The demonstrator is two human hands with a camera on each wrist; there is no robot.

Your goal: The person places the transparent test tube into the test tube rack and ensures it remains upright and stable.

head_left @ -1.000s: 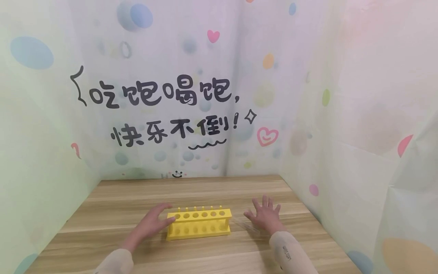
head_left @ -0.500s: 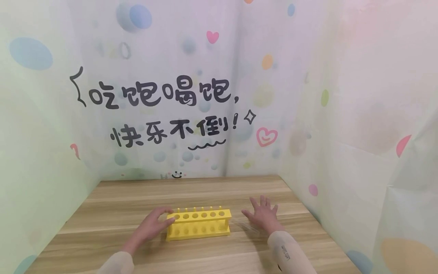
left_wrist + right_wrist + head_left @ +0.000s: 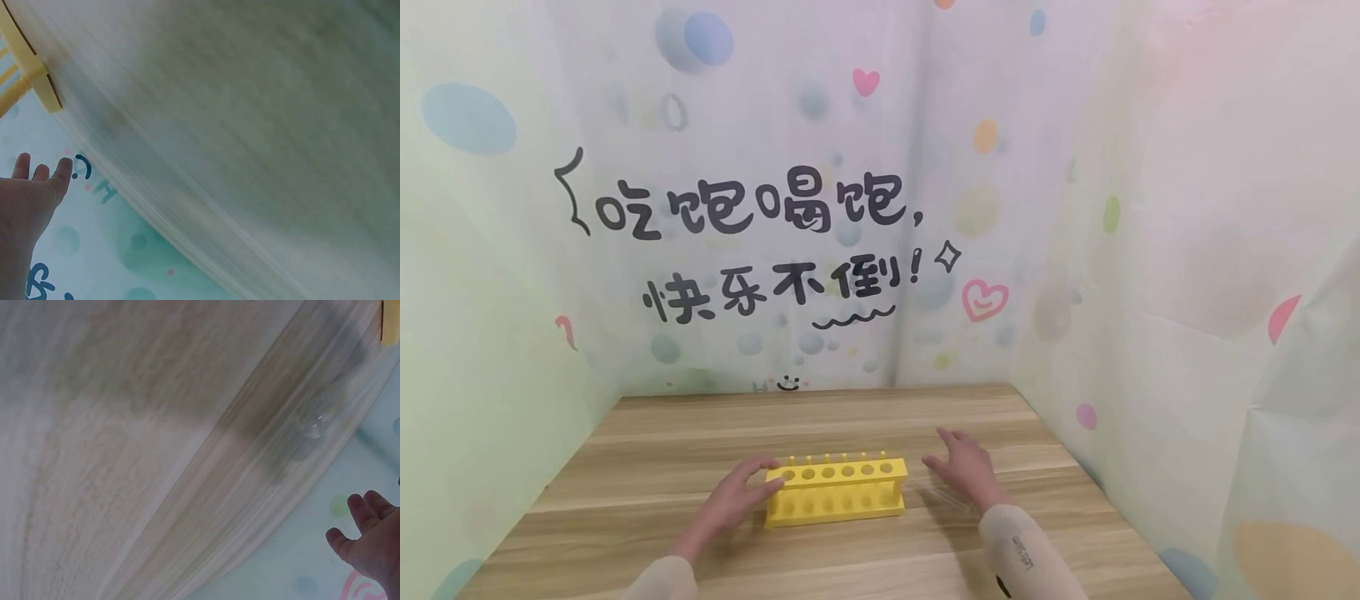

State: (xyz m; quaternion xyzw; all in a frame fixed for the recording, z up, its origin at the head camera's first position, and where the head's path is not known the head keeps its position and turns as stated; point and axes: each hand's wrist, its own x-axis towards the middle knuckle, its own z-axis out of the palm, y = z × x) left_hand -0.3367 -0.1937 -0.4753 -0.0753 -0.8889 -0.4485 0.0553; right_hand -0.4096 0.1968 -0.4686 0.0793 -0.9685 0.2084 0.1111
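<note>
A yellow test tube rack point(image 3: 835, 510) stands on the table, with a row of round holes and short pegs behind them. My left hand point(image 3: 733, 497) holds the rack's left end, thumb over the front of the top bar and index finger behind it. In the left wrist view, other fingers point(image 3: 61, 178) of this hand extend near the rack's corner point(image 3: 47, 90). Right of the rack, my right hand point(image 3: 966, 471) hovers with fingers loosely extended, gripping nothing. Clear test tubes point(image 3: 951, 500) lie just below it; a rounded end of one test tube point(image 3: 312, 425) shows in the right wrist view.
The wood-grain table point(image 3: 820, 417) runs back to a printed wall sheet point(image 3: 775, 117) with black lettering. More sheeting hangs at the left and right sides. Both forearms wear light sleeves point(image 3: 1030, 550).
My right hand has shifted left and turned, its fingers going from widely spread to closer together. My left index finger has come down to the rack's end. The rack stays put.
</note>
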